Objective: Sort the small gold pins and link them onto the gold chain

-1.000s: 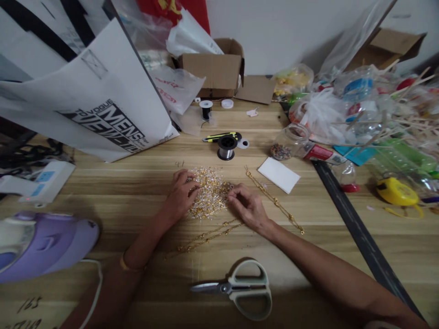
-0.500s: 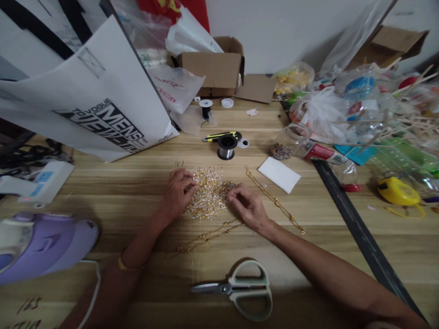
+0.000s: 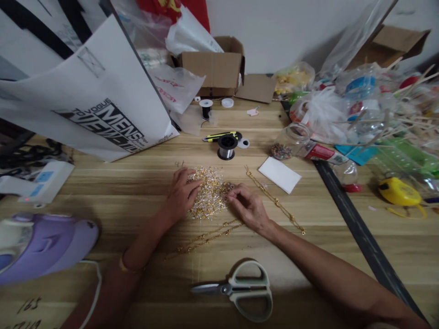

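A loose pile of small gold and silver pieces [image 3: 208, 194] lies on the wooden table. My left hand [image 3: 180, 194] rests at the pile's left edge, fingers apart and nothing visible in them. At its right edge my right hand [image 3: 248, 206] is pinched closed beside some darker small rings; what its fingertips hold, if anything, is too small to name. One gold chain [image 3: 276, 201] runs diagonally to the right of my right hand. Another gold chain [image 3: 206, 237] lies below the pile, its right end close to my right wrist.
Scissors [image 3: 236, 288] lie near the front. Beyond the pile are a wire spool [image 3: 227, 147] and a yellow-black cutter [image 3: 214, 136]. A folded white paper [image 3: 280, 174] and bead jar [image 3: 290, 141] are at right; a paper bag [image 3: 92, 91] stands at left.
The fingers of my left hand have spread from a more curled pose and shifted slightly at the pile. My right hand has hardly moved.
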### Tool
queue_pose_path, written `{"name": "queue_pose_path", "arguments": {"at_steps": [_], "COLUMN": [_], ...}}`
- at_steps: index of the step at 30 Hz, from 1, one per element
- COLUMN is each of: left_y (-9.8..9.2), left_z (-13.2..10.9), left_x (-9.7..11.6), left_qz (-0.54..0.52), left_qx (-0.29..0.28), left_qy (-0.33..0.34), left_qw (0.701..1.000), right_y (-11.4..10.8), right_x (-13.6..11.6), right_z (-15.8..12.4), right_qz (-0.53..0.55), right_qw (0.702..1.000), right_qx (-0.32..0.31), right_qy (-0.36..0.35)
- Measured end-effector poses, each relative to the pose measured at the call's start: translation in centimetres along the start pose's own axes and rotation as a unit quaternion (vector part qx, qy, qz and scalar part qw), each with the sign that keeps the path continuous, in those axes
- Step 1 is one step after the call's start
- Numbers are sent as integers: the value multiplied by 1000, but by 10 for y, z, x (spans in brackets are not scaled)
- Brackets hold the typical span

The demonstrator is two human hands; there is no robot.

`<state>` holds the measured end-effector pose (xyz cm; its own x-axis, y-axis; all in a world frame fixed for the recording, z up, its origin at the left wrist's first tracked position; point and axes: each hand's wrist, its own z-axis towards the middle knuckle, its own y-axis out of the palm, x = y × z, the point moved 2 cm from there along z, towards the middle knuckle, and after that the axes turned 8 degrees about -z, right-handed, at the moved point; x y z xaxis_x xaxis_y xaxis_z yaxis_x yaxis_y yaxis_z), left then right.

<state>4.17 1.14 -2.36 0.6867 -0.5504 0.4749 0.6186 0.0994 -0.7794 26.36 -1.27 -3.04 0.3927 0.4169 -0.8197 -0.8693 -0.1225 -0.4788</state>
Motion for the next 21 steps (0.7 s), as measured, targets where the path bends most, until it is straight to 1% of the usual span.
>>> {"name": "queue_pose_path", "arguments": {"at_steps": [3,5,15,21], "left_y": [1,1,1,3], "left_z": [-1,-1,-1,-2], "left_x": [3,3,-4,-6], "left_qz": [13,11,-5,4], "left_qx": [-31,-37,18,12], "left_qy": [12,17,-8,-8], "left_qw": [999,999,1000,1000], "right_y": [0,0,0,0], "right_x": [0,0,1,1], "right_z": [0,0,0,0], "right_qz": [0,-2,1,4], "right_qw": [1000,1000,1000,1000], "right_qx": [2,2,2,0], "right_qy": [0,1,2,7]}}
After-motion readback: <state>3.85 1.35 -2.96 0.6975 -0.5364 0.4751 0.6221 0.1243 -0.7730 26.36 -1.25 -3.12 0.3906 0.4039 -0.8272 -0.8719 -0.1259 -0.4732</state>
